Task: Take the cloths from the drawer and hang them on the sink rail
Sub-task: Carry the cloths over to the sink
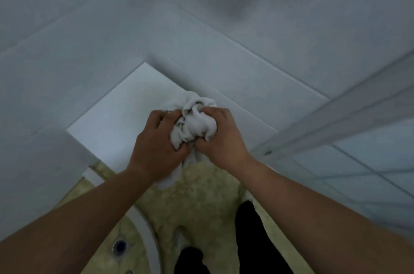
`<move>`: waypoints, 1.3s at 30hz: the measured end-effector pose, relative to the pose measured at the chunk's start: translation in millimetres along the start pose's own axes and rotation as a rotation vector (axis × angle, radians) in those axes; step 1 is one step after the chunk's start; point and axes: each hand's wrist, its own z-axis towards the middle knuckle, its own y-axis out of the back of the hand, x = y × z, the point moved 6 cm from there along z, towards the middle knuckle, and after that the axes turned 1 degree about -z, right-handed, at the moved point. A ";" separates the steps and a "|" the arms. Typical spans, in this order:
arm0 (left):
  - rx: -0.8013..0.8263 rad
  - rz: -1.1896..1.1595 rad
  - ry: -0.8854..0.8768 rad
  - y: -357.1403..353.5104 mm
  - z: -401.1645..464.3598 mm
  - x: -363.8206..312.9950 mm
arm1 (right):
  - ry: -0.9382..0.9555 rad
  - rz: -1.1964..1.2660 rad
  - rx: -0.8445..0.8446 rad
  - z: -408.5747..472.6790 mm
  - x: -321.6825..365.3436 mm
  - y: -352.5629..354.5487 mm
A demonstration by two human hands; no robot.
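Both hands clench one bunched white cloth [194, 124]: left hand [160, 139] on its left side, right hand [220, 137] on its right, a tail of fabric hanging below. The cloth is held in the air over a white panel [116, 125]. Likely step: carrying it to the rail. Next: shake it open, find an edge. No drawer or sink rail identifiable; frame is blurred.

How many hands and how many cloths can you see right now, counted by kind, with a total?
Hands: 2, left hand and right hand, both closed on the bundle
White cloth bundle: 1 (separate cloths inside cannot be told)
Total: 3
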 end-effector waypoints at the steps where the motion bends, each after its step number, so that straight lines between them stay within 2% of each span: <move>1: 0.034 -0.008 -0.036 -2.6 -3.3 -18.9 | -0.029 0.000 -0.051 -14.8 -3.0 16.0; 8: 0.211 -0.011 -0.274 -31.8 -25.2 -152.2 | -0.193 0.024 -0.308 -113.5 -26.9 129.7; 13: 0.324 -0.023 -0.452 -87.9 -45.7 -263.2 | -0.328 0.039 -0.482 -193.4 -71.8 215.7; 19: 0.475 -0.041 -0.716 -183.2 -114.3 -420.1 | -0.429 0.021 -0.711 -336.3 -146.3 332.5; 27: 0.624 -0.161 -0.893 -302.4 -251.3 -622.6 | -0.608 -0.069 -0.864 -547.1 -227.7 480.9; 31: 0.689 -0.192 -0.939 -339.7 -297.7 -690.1 | -0.680 -0.093 -0.953 -619.1 -252.4 525.1; 39: 0.844 -0.275 -1.156 -397.4 -350.8 -779.8 | -0.824 -0.102 -1.185 -706.5 -274.3 564.6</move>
